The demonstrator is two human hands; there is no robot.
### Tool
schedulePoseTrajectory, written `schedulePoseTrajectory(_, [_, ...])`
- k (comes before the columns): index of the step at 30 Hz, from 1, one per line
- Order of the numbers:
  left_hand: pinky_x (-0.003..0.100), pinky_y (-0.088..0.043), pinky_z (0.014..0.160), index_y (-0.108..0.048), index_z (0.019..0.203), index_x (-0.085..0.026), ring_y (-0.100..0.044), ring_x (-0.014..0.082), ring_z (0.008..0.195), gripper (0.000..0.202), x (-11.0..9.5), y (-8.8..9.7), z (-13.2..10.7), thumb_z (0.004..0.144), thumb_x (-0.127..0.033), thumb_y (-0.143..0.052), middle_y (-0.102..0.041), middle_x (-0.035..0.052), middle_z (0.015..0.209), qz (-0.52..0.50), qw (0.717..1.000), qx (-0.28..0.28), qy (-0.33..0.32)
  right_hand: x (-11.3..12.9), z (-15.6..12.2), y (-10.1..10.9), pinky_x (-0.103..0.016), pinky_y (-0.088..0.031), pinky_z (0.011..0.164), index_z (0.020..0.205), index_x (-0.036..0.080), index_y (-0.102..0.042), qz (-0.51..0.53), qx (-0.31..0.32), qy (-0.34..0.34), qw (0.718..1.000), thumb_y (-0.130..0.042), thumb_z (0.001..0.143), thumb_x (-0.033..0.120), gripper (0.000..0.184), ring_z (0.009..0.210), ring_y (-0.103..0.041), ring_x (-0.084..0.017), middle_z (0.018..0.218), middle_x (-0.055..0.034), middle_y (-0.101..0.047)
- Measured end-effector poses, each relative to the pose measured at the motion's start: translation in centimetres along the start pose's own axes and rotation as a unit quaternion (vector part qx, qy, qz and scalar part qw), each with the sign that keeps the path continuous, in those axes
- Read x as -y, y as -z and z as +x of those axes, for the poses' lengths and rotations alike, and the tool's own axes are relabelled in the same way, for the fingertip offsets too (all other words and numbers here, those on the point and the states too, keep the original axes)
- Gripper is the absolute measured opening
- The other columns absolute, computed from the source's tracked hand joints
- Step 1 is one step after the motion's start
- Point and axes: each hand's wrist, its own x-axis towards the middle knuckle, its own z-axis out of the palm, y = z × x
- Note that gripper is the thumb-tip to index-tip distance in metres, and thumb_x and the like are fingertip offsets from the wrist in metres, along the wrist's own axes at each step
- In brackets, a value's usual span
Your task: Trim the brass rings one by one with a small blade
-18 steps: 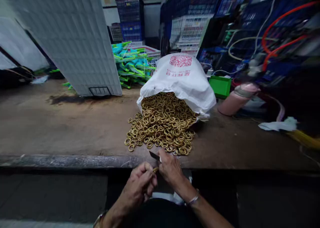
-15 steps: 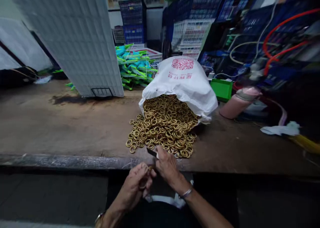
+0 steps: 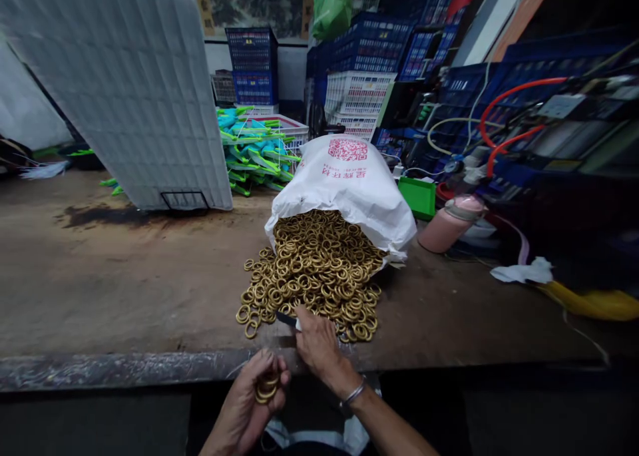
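Note:
A white sack (image 3: 349, 183) lies on its side on the workbench and spills a heap of brass rings (image 3: 314, 269) toward me. My left hand (image 3: 252, 403) sits below the bench's front edge, fingers curled round a few brass rings (image 3: 266, 388). My right hand (image 3: 317, 346) rests at the near edge of the heap, closed on a small dark blade (image 3: 287, 319) that points left.
A worn brown workbench (image 3: 124, 283) with a metal front edge. A grey slatted panel (image 3: 130, 90) leans at the back left. Green and blue parts (image 3: 254, 150), stacked crates (image 3: 359, 90), a green bin (image 3: 418, 196), a pink bottle (image 3: 449, 223), hoses and rags stand behind and right.
The view has tilted up. My left hand has dropped away from the right and now shows several rings in its palm. My right hand has reached forward to the heap's edge.

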Motion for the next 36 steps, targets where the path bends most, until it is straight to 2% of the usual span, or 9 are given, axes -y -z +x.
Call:
schedulePoseTrajectory(3, [0.016,-0.036,0.04,-0.053,0.077,-0.016,-0.052,0.0104,0.058,0.023,0.1,-0.6,0.7,0.067,-0.03,-0.068,-0.054,-0.0005,0.068,0.069,0.996,0.002,-0.059,-0.2,-0.4,0.7,-0.021,-0.029,0.056,0.079,0.019,-0.055,0.117,-0.016,0.02,0.993,-0.041,0.078,0.013,0.015,0.061,-0.05,-0.011,0.067,0.0,-0.059])
schedulePoseTrajectory(8, [0.014,-0.029,0.034,-0.049,0.097,-0.019,-0.041,0.0067,0.043,0.036,0.8,-1.1,1.7,0.071,-0.041,-0.061,-0.048,-0.0058,0.056,0.184,0.975,-0.019,-0.126,-0.4,-1.7,1.2,-0.02,-0.031,0.053,0.071,0.017,-0.054,0.28,-0.002,0.04,0.959,-0.037,0.084,0.029,0.024,0.056,-0.044,-0.01,0.06,0.0017,-0.052])
schedulePoseTrajectory(12, [0.015,-0.024,0.036,-0.052,0.08,-0.016,-0.031,0.0039,0.039,0.026,1.0,-1.4,1.8,0.073,-0.04,-0.059,-0.042,-0.0079,0.05,0.266,0.951,-0.051,-0.15,-0.3,-2.4,1.1,-0.02,-0.032,0.053,0.067,0.017,-0.051,0.343,0.03,0.014,0.939,-0.037,0.085,0.035,0.029,0.055,-0.042,-0.009,0.058,0.0032,-0.047])
schedulePoseTrajectory(16, [0.018,-0.035,0.048,-0.053,0.066,-0.015,-0.043,0.0071,0.049,0.019,1.0,-1.5,1.6,0.075,-0.033,-0.056,-0.049,-0.0042,0.056,0.326,0.916,-0.051,-0.229,0.0,-2.7,1.4,-0.02,-0.031,0.052,0.064,0.017,-0.05,0.385,0.06,0.006,0.921,-0.037,0.085,0.038,0.033,0.054,-0.04,-0.009,0.055,0.0043,-0.042])
schedulePoseTrajectory(21, [0.023,-0.041,0.064,-0.058,0.071,-0.016,-0.051,0.0121,0.065,0.015,1.3,-1.5,1.2,0.077,-0.029,-0.054,-0.057,0.0001,0.067,0.416,0.854,-0.032,-0.311,-0.1,-2.8,1.8,-0.021,-0.03,0.05,0.057,0.018,-0.044,0.412,0.071,-0.028,0.908,-0.038,0.082,0.042,0.035,0.052,-0.037,-0.009,0.053,0.0047,-0.039])
schedulePoseTrajectory(23, [0.021,-0.04,0.059,-0.056,0.071,-0.016,-0.049,0.0106,0.06,0.017,1.4,-1.4,1.2,0.078,-0.032,-0.053,-0.055,-0.0007,0.064,0.41,0.865,-0.017,-0.287,-0.2,-2.9,1.7,-0.021,-0.031,0.05,0.056,0.018,-0.045,0.413,0.067,-0.042,0.907,-0.04,0.081,0.04,0.033,0.052,-0.038,-0.009,0.053,0.0044,-0.041])
schedulePoseTrajectory(28, [0.016,-0.02,0.035,-0.048,0.066,-0.016,-0.028,0.0033,0.036,0.033,1.5,-1.2,1.3,0.077,-0.048,-0.05,-0.042,-0.0062,0.05,0.324,0.938,0.044,-0.113,-0.3,-3.1,1.2,-0.022,-0.034,0.052,0.056,0.017,-0.048,0.435,0.083,-0.047,0.895,-0.039,0.082,0.04,0.035,0.051,-0.044,-0.01,0.051,0.0026,-0.048])
schedulePoseTrajectory(32, [0.015,-0.017,0.034,-0.047,0.069,-0.017,-0.028,0.0021,0.036,0.031,1.6,-1.1,1.0,0.076,-0.047,-0.054,-0.045,-0.006,0.055,0.249,0.964,0.04,-0.081,-0.4,-3.1,1.2,-0.022,-0.036,0.052,0.057,0.016,-0.05,0.454,0.087,-0.041,0.886,-0.035,0.084,0.037,0.037,0.05,-0.046,-0.01,0.051,0.0017,-0.051])
schedulePoseTrajectory(36, [0.014,-0.018,0.034,-0.047,0.071,-0.018,-0.029,0.0024,0.036,0.029,1.7,-1.2,0.8,0.075,-0.046,-0.055,-0.045,-0.0066,0.053,0.238,0.967,0.028,-0.09,-0.7,-3.3,1.3,-0.022,-0.036,0.056,0.071,0.016,-0.056,0.351,0.021,-0.029,0.936,-0.035,0.084,0.03,0.028,0.056,-0.049,-0.011,0.059,0.0002,-0.056])
